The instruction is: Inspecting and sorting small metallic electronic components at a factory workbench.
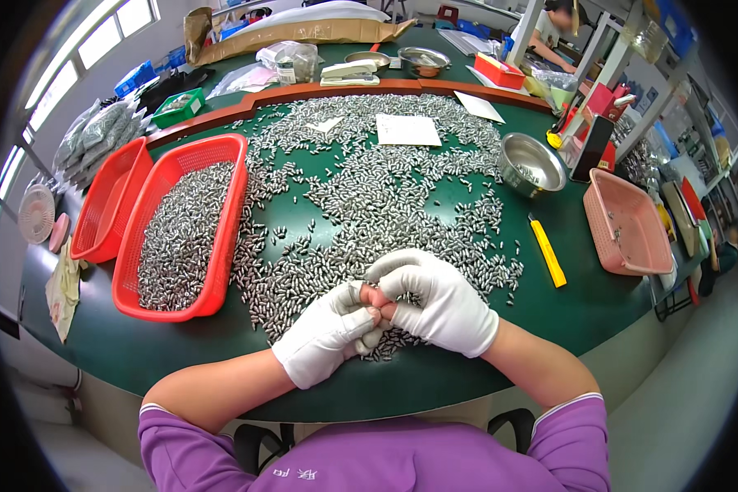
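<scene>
Both hands wear white gloves with bare thumb and fingertips, and they meet above the near edge of a wide spread of small silver bullet-shaped metal parts (377,205). My left hand (324,332) is closed, thumb and fingers pinched together. Against its fingertips, my right hand (439,303) curls over with its own tips pressed in. Whatever lies between the fingertips is too small and covered to make out. On the left stands a red plastic basket (236,221) heaped with the same silver parts.
An empty red basket (98,221) leans beside the full one. Rightward are a steel bowl (512,176) holding a few parts, a yellow utility knife (547,254) and a pink basket (623,254). A wooden strip (246,107) borders the parts. A person (545,37) sits at the far right.
</scene>
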`<state>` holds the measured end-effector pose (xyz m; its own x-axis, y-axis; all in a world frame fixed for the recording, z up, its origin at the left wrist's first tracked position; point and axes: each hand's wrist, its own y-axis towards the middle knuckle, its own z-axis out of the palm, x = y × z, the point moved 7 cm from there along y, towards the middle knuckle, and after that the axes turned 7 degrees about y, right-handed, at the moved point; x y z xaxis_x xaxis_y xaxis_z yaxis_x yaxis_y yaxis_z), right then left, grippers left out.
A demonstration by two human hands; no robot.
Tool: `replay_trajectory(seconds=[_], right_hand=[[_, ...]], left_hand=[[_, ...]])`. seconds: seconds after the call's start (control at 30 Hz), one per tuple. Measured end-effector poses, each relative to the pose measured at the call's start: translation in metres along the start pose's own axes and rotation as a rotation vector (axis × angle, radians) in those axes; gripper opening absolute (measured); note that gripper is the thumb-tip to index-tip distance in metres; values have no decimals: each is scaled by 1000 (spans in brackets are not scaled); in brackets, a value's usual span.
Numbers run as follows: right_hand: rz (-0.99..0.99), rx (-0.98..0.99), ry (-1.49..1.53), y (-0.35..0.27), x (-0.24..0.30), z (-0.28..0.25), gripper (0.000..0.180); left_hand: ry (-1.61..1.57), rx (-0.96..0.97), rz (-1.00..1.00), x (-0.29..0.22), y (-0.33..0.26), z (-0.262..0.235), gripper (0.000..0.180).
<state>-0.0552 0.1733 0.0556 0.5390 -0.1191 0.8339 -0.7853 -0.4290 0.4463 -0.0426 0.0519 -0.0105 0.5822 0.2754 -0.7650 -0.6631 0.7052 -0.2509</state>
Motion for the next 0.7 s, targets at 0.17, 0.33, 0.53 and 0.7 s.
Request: replay_trajectory(seconds=[0.17,0.33,0.53,0.7], right_hand=[[-50,-4,-150,3,2,-6,26],[44,-34,-716,0,-16,-23,21],[38,14,-706,0,-27,-17,11],[13,-23,-717,1,-22,-22,12]], left_hand=[[60,-68,26,-5,-2,0,22],[64,-93,12,-3,-4,-2,21],[51,-97,29,-3,0,-4,21],[-40,-26,43,-2,3,-7,18]])
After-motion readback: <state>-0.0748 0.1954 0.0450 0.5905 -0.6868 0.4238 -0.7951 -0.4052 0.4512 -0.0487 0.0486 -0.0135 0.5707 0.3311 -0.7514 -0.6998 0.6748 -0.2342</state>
